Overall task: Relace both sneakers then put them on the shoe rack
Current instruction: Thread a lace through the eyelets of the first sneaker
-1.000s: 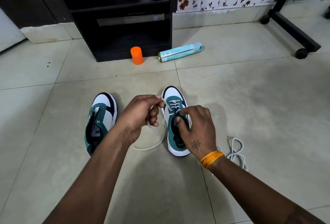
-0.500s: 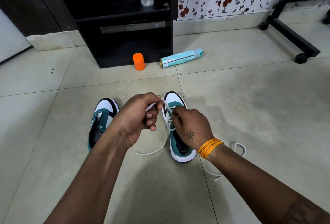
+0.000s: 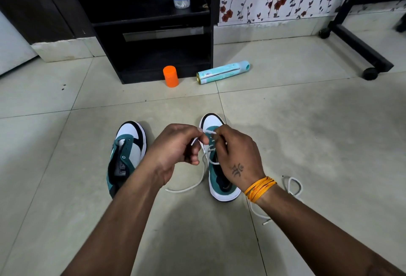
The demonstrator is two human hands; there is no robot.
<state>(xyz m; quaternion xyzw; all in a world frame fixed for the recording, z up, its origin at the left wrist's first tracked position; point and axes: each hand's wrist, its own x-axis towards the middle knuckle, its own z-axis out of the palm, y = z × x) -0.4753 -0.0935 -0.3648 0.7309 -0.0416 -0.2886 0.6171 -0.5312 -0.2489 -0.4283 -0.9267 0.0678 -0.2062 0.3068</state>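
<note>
Tiled floor | 2 sneakers at frame centre | left hand and right hand pinch white lace over right sneaker | left sneaker unlaced | spare lace lower right

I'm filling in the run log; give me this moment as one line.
step: relacing right sneaker | left hand and right hand: pinch its white lace | left sneaker: unlaced | spare lace: on floor
</note>
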